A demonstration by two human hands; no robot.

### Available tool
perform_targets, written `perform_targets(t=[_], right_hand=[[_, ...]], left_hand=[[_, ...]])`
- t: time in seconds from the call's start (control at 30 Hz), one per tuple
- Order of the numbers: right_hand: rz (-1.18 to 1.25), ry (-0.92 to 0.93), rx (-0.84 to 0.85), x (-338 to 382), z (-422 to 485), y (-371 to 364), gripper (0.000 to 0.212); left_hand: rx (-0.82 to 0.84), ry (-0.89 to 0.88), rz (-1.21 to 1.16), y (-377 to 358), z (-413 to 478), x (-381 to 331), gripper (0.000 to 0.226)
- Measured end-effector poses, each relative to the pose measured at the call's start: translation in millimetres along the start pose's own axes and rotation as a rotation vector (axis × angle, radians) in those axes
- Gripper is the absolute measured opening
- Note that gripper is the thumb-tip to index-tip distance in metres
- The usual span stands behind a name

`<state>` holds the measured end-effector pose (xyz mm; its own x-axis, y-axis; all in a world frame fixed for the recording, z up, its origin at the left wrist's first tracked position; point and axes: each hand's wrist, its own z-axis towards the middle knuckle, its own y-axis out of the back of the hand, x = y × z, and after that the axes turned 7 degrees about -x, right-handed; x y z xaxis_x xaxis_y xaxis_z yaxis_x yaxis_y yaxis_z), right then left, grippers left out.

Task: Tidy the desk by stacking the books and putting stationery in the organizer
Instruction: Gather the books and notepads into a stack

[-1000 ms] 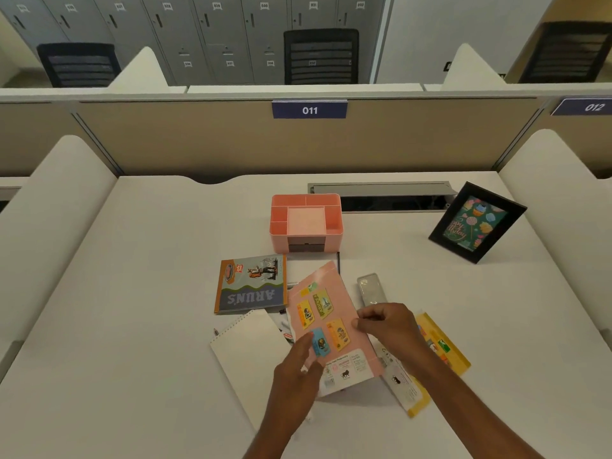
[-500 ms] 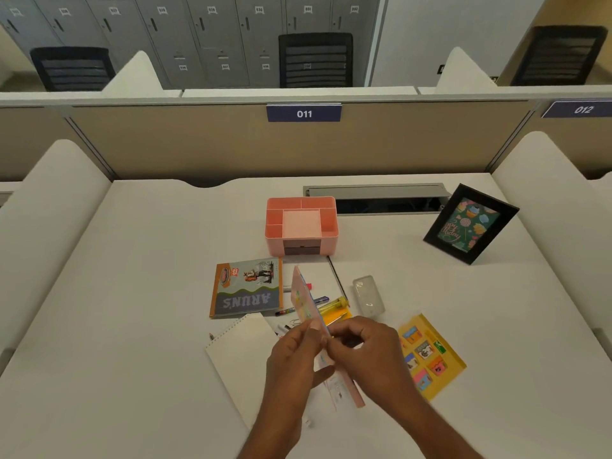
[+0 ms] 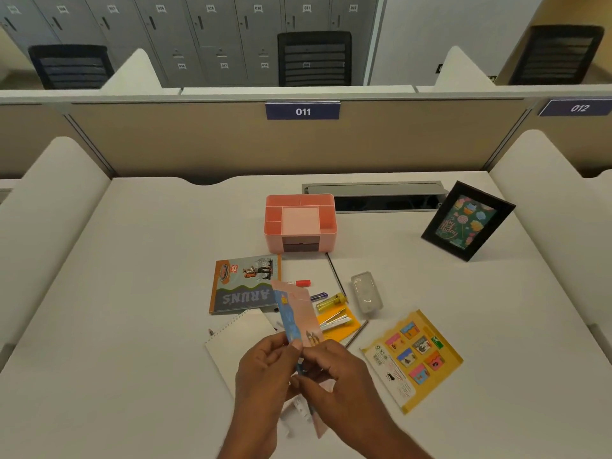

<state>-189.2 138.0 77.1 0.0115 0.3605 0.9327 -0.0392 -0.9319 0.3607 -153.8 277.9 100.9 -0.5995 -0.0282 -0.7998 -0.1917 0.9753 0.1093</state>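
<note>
Pink booklet [image 3: 296, 313] is up off the desk [image 3: 132, 293], turned nearly edge-on to me, near the front edge and just above the spiral notepad [image 3: 238, 339]. My left hand [image 3: 265, 369] pinches its lower end from one side and my right hand [image 3: 331, 376] pinches it from the other (a thin, floppy thing, as far as I can judge).

The risk I see is that loose pages or a flapping cover may slip out of a two-point pinch like this. If that happens the booklet may drop onto the pens [image 3: 319, 296] and stapler [image 3: 334, 319] below and scatter them. Setting it on the ARUN'S book [image 3: 245, 286] could also make a crooked pile, since that book lies slightly askew. The yellow booklet [image 3: 412, 359] lies well apart to the right and has yet to join any stack.

The desk is pale and smooth. The pink organizer [image 3: 299, 223] sits toward its back and a black photo frame [image 3: 468, 220] leans at the right. A clear case [image 3: 366, 291] lies beside the pens. A tan partition [image 3: 198, 144] tagged 011 closes off the cubicle. Grey lockers [image 3: 205, 34] and dark chairs [image 3: 314, 58] stand beyond it.
</note>
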Motion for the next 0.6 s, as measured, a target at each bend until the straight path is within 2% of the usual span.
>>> perform_targets(t=[0.1, 0.17, 0.23, 0.33, 0.4, 0.43, 0.5, 0.6], right_hand=[[0.011, -0.006, 0.107, -9, -6, 1, 0.044], [0.038, -0.031, 0.104, -15, -6, 4, 0.043], [-0.033, -0.100, -0.034, -25, 0, 11, 0.038], [-0.237, -0.343, -0.249, -57, 9, 33, 0.030], [-0.086, -0.586, -0.208, -80, 10, 47, 0.044], [0.050, -0.663, -0.185, -91, 10, 53, 0.043], [0.217, -0.710, -0.148, -105, 11, 62, 0.028], [0.246, -0.699, -0.176, -114, 10, 63, 0.018]], left_hand=[[0.001, -0.016, 0.036, 5, 2, 5, 0.013], [0.004, -0.033, 0.063, 8, 6, 10, 0.015], [0.015, -0.020, 0.052, 10, 11, 13, 0.018], [0.063, -0.001, 0.006, 10, 20, 16, 0.020], [0.083, 0.004, 0.000, 8, 28, 20, 0.023], [0.084, 0.011, -0.002, 6, 34, 25, 0.023], [0.073, 0.031, 0.005, 2, 48, 35, 0.023], [0.043, 0.057, 0.025, -9, 67, 52, 0.022]])
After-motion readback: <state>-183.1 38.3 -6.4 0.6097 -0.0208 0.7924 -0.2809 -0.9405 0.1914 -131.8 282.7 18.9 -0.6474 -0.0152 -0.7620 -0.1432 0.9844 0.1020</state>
